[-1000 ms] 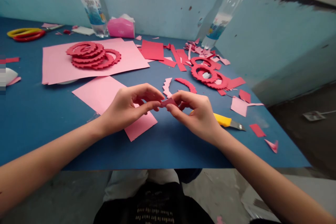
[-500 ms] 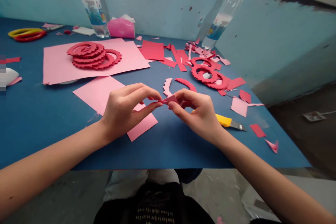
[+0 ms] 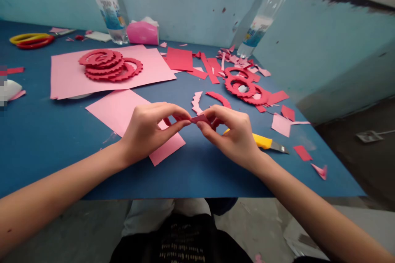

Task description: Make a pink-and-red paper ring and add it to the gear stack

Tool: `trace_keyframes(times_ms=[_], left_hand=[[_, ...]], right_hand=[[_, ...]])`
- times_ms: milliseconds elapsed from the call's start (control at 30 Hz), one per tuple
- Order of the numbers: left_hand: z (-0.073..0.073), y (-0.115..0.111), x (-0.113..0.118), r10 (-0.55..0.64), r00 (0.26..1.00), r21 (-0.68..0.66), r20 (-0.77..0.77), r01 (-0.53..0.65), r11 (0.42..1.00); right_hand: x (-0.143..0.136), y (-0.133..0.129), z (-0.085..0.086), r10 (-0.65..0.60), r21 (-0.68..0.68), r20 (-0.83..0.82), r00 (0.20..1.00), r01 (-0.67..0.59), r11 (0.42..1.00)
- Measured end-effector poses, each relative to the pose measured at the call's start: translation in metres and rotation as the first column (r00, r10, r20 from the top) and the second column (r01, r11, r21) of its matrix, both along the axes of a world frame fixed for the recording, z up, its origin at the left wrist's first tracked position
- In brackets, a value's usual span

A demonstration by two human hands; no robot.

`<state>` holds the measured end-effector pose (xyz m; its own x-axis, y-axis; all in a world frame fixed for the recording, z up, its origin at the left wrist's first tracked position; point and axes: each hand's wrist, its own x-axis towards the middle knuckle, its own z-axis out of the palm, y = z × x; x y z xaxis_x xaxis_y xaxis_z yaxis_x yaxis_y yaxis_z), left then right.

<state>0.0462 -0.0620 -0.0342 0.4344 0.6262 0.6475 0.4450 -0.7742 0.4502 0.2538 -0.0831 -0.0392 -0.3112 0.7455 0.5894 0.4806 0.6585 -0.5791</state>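
Small folded piece [image 3: 199, 118]: pink-red paper, narrow, roughly pointed in outline, held above the near half of the blue table [image 3: 216, 172], between the two hands. Left hand [image 3: 157, 129]: thumb and fingertips pinched together on the left end of the piece. Right hand [image 3: 230, 133]: thumb and index finger closed on its right end, other fingers curled. Exact fold lines too small to read. Materials: table surface flat, matte, blue; a pink sheet [image 3: 117, 109] lies partly under the left hand, flat, straight-edged. Beyond it, larger pink sheets [image 3: 68, 72] carry a pile of red toothed rings [image 3: 103, 63], saw-edged outside, open in the middle. Further red rings [image 3: 243, 86] overlap at the right, near crumpled and cut scraps [image 3: 236, 59]. Just beyond the hands, two curved toothed strips: one pale pink [image 3: 196, 102], one red [image 3: 218, 98]. A yellow cutter [image 3: 262, 141] lies partly behind the right hand, its metal blade pointing right. Two clear plastic bottles stand at the wall, left bottle [image 3: 112, 16] beside a pink tissue pack [image 3: 142, 33], right bottle [image 3: 256, 31] leaning in view. Compared with half a second ago: piece sits slightly flatter between the fingertips, left-hand fingers a little lower; sheets, rings and cutter unchanged.
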Motion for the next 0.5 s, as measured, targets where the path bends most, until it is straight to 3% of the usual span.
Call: trace_keyframes(times_ms=[133, 500], left_hand=[[-0.0006, 0.0009, 0.0014, -0.029, 0.999, -0.11, 0.036, 0.033, 0.993], [0.0032, 0.0012, -0.0006, -0.079, 0.997, -0.192, -0.008, 0.076, 0.978]], right_hand=[[0.0, 0.0, -0.0008, -0.007, 0.015, 0.025, 1.0, 0.007, 1.0], [-0.0015, -0.0004, -0.0019, 0.026, 0.001, 0.027, 0.999, -0.026, 1.0]])
